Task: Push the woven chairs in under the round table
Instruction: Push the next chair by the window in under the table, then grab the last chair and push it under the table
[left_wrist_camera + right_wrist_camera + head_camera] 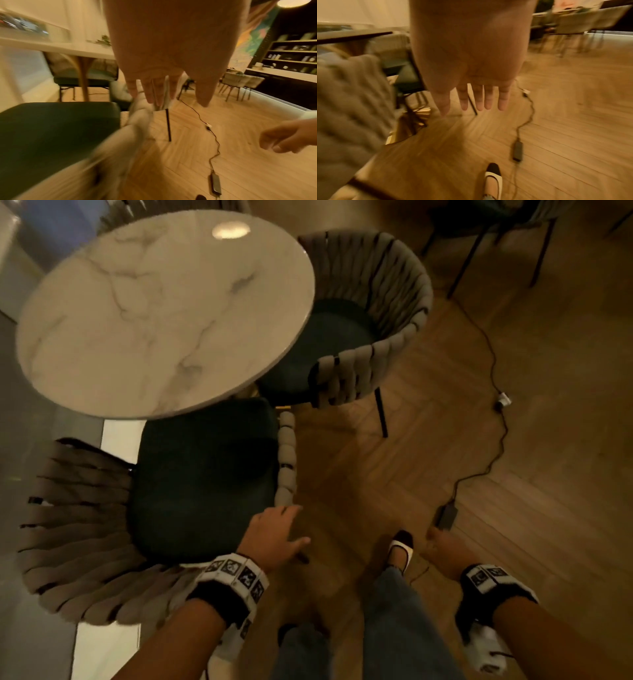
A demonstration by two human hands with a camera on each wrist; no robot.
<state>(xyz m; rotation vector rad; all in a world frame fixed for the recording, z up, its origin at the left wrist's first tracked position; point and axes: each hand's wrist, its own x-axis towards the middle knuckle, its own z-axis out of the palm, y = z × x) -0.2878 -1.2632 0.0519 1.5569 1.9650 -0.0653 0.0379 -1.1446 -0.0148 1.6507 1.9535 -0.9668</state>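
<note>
The round marble table point(164, 313) fills the upper left of the head view. The near woven chair point(75, 529) stands pulled out below it, its dark green seat point(202, 474) only partly under the tabletop. A second woven chair point(373, 313) sits at the table's right, its seat partly under the edge. My left hand point(291, 525) is at the near end of the near chair's woven right arm rail point(286, 460), fingers point(159, 88) straight; blur hides whether they touch it. My right hand point(440, 546) hangs over the floor, fingers point(479, 98) extended, holding nothing.
A black cable with a power adapter point(445, 515) and a white plug point(503, 400) runs across the wooden floor to the right. My foot in a white-and-black shoe point(402, 549) stands between the hands. More chairs point(496, 220) stand at the back right.
</note>
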